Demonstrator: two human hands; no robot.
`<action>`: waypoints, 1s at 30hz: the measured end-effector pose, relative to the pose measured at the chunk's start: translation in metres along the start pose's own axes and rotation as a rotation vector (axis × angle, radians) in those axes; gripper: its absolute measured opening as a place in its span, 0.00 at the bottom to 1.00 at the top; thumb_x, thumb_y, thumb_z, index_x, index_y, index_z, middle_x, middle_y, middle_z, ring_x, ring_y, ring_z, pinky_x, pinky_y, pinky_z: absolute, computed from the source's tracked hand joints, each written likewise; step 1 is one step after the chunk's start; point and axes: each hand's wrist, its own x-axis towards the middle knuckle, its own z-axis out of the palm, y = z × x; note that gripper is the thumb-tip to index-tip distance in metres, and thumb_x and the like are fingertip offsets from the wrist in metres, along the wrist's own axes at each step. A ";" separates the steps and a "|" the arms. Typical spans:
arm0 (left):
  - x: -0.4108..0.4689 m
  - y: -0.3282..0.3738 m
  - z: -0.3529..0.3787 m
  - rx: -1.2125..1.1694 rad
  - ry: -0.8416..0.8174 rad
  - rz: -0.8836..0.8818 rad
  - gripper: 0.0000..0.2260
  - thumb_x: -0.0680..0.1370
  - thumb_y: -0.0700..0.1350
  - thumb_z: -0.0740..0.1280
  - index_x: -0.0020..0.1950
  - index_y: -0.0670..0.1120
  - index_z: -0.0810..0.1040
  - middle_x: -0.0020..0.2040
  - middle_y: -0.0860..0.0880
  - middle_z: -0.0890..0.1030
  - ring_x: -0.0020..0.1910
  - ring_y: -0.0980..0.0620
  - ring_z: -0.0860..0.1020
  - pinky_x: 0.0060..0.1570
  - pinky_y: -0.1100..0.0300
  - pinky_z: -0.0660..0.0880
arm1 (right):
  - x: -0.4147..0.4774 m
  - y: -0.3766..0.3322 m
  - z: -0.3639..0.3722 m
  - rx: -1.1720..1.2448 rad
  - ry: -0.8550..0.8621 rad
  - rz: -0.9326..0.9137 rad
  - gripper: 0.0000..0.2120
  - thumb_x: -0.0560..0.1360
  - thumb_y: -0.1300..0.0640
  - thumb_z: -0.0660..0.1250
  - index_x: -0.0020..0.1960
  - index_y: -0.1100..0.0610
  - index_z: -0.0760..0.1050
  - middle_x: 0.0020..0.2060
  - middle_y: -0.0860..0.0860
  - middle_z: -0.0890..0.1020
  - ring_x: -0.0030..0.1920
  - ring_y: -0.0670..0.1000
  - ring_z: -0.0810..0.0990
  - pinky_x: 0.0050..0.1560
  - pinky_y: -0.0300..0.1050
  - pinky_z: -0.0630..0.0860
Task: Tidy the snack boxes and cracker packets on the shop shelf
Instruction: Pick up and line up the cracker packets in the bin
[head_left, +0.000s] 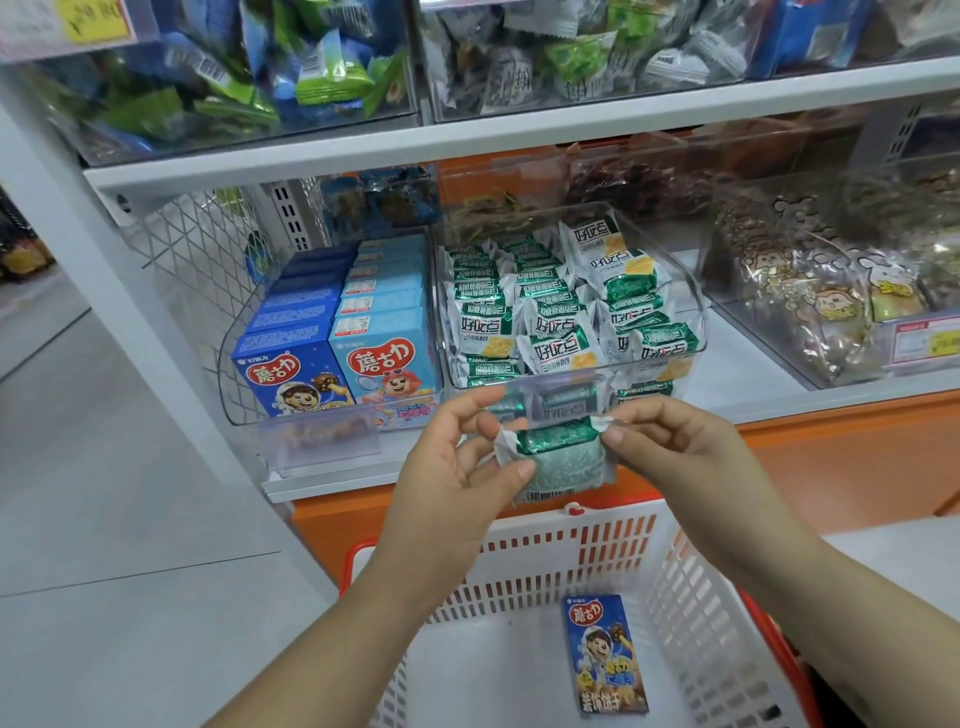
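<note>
A green and white cracker packet (558, 457) hangs in front of the shelf edge, held between both hands. My left hand (457, 462) pinches its left crimped end and my right hand (670, 447) pinches its right end. Just behind it stands a clear bin (696, 332) filled with several matching cracker packets (550, 312). To its left, another clear bin (234, 374) holds rows of dark blue snack boxes (291, 369) and light blue snack boxes (387, 358). One dark blue snack box (605, 652) lies flat in the white basket (675, 582) below my arms.
The basket has a red rim and sits against the orange shelf base (841, 467). A clear bin of cartoon-printed snack bags (810, 291) stands at the right. The upper shelf (519, 130) carries bins of wrapped sweets. Grey floor lies at the left.
</note>
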 end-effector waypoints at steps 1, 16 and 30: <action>-0.001 0.002 0.001 0.022 -0.011 0.017 0.21 0.72 0.27 0.67 0.56 0.52 0.74 0.43 0.52 0.73 0.44 0.64 0.79 0.47 0.66 0.78 | 0.001 0.000 0.000 0.040 0.001 0.009 0.03 0.68 0.59 0.70 0.42 0.56 0.80 0.38 0.56 0.83 0.41 0.54 0.81 0.56 0.51 0.76; 0.006 -0.002 -0.011 0.122 0.064 -0.186 0.10 0.71 0.50 0.70 0.52 0.56 0.80 0.50 0.50 0.83 0.51 0.51 0.82 0.58 0.49 0.76 | 0.006 0.006 0.000 -0.036 0.019 0.021 0.03 0.74 0.55 0.68 0.42 0.54 0.79 0.40 0.66 0.80 0.39 0.58 0.76 0.52 0.58 0.75; 0.008 0.006 -0.014 -0.628 0.070 -0.637 0.21 0.63 0.36 0.69 0.56 0.40 0.79 0.43 0.44 0.81 0.29 0.55 0.79 0.35 0.59 0.81 | 0.007 -0.007 -0.012 -0.198 -0.238 0.035 0.19 0.75 0.68 0.66 0.53 0.44 0.80 0.47 0.48 0.85 0.49 0.44 0.83 0.51 0.35 0.77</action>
